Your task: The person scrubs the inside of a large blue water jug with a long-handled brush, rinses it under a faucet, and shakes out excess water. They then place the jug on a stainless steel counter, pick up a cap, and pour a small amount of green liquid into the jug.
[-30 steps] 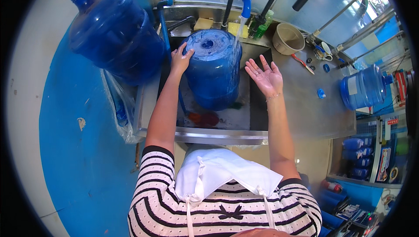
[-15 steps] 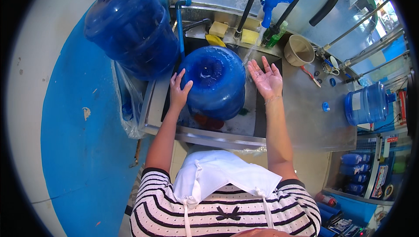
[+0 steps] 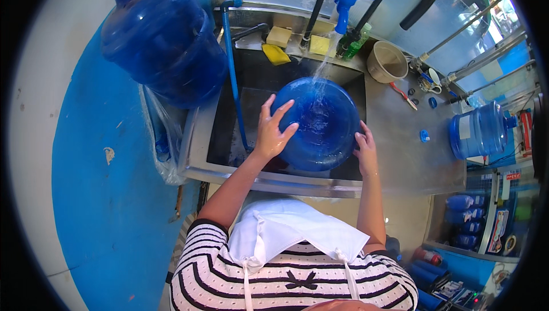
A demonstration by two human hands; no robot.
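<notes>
Large, rounded blue translucent plastic water bottle (image 3: 321, 145): in the head view, over the right part of the stainless-steel sink (image 3: 269, 184), its round, hollowed end turned up. Whether it rests on the sink floor cannot be told.
Bottle's shift: half a second ago it was further left; it has come right.
Water stream (image 3: 327, 62): runs from the blue plastic lever tap (image 3: 345, 10) on the far side and now lands on the far part of the upturned end; earlier it fell past the bottle's right side.
Left hand (image 3: 273, 135): fingers and thumb spread over the bottle's left edge, not closed round it.
Right hand (image 3: 366, 149): earlier palm up and apart; now loosely curved against the bottle's right side.
Upshot: both hands now bear on the bottle from opposite sides, and its hollow takes the water directly.
Sink's left part: uncovered, with a thin blue pipe (image 3: 233, 82) running down into it.
Yellow cloth-like piece (image 3: 276, 54): at the sink's far edge, in full view.
</notes>
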